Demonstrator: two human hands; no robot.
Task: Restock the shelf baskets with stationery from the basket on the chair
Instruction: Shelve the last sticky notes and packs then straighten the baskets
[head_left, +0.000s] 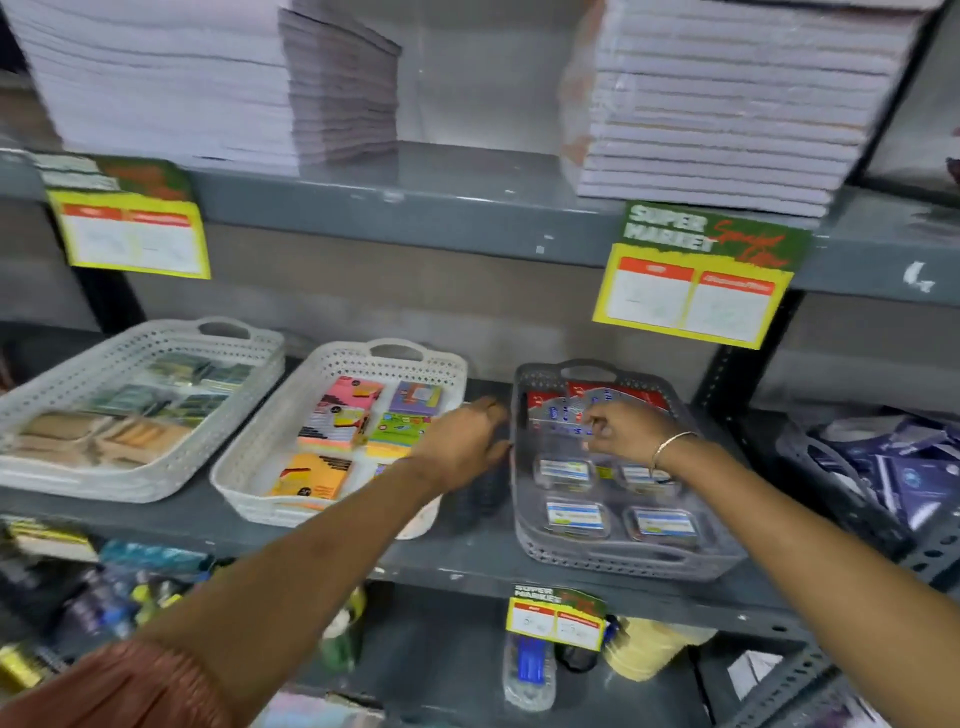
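Note:
A grey perforated basket stands on the middle shelf, holding several clear boxes with blue-white labels and red-backed blister packs at its far end. My left hand rests on the basket's left rim, fingers curled over it. My right hand, a bangle on its wrist, is inside the basket with fingers pinched on a blister pack. A white basket of coloured sticky-note pads sits to the left. The chair and its basket are out of view.
Another white basket with small packs stands at far left, a dark basket at right. Stacks of notebooks fill the shelf above. Yellow price tags hang from the shelf edges. The lower shelf holds assorted stationery.

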